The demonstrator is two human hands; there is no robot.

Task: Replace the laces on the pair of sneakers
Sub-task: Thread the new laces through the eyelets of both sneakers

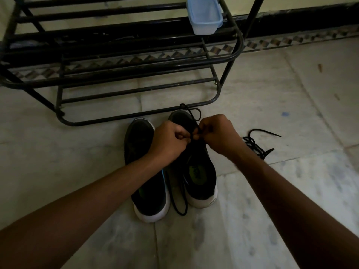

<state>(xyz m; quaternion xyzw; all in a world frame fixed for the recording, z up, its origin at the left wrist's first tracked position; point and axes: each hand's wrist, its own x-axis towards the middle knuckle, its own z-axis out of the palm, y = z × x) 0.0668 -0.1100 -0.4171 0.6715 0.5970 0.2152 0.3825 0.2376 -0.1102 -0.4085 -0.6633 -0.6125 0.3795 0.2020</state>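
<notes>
Lace [194,123], pinched by both the left hand [171,140] and the right hand [217,134] over the sneaker [198,171] at frame centre, may slip free or thread wrongly, because dim light hides detail on the dark upper

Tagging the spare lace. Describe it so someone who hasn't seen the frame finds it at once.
Start at the black metal shoe rack; the pair of sneakers sits on the floor before it. Right of them, past the right hand, a loose black lace lies bunched. Unlike the held lace, pinched between left hand and right hand, it touches no shoe or hand.
</notes>
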